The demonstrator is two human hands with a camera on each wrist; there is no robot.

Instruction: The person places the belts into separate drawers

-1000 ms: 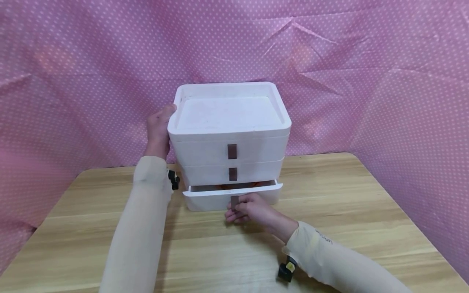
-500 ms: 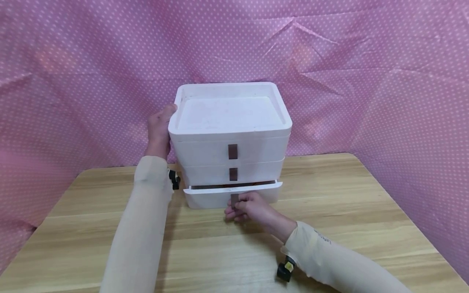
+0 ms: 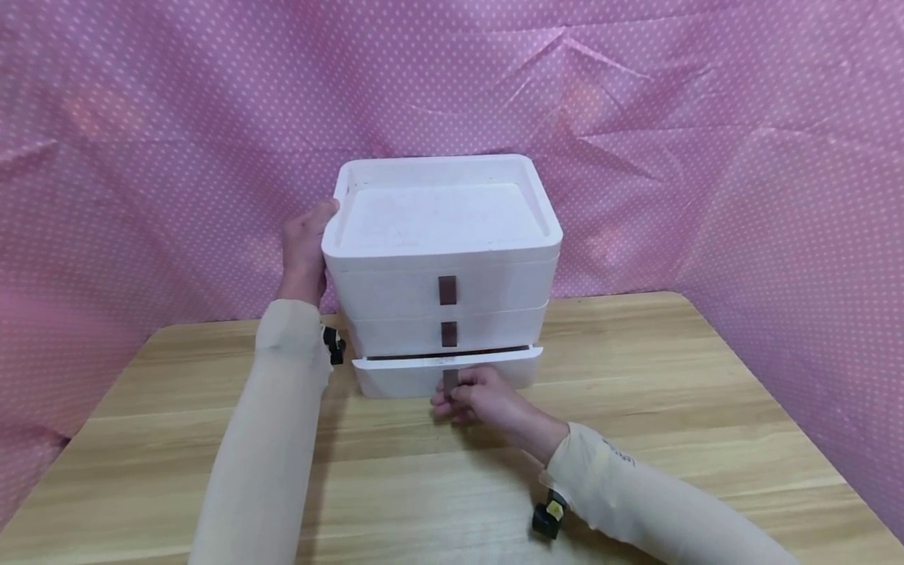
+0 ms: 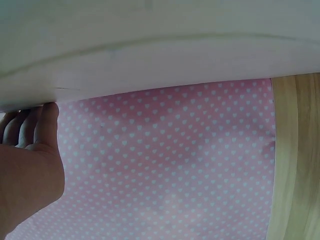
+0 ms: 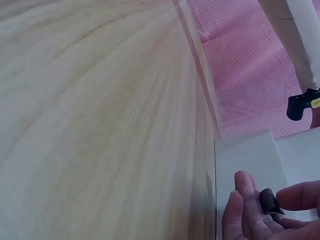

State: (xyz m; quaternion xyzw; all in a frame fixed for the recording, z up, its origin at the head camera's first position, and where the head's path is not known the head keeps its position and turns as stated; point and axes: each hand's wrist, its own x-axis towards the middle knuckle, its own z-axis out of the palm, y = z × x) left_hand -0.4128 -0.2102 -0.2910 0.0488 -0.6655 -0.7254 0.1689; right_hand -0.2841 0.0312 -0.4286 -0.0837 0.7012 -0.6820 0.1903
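Observation:
A white chest of drawers (image 3: 445, 290) stands at the back of the table, with three drawers and a tray-like top. Its bottom drawer (image 3: 402, 379) sticks out slightly, leaving a narrow dark gap above its front. My right hand (image 3: 487, 400) pinches the brown pull tab (image 5: 269, 201) of that drawer between thumb and fingers. On the chest's left side lies my left hand (image 3: 305, 247), thumb by the top rim. In the left wrist view, the fingers (image 4: 46, 127) press against the white side wall. The two upper drawers are closed flush.
A wood-grain table (image 3: 395, 486) carries the chest. Pink dotted cloth (image 3: 636, 157) hangs behind and along both sides. A small black wrist camera (image 3: 548, 515) hangs below the right cuff, and another black wrist camera (image 3: 334, 345) sits at the left cuff.
The bottom drawer has slid inward, and the gap above its front has narrowed. My right hand has moved slightly toward the chest with the tab. The left hand has stayed on the side.

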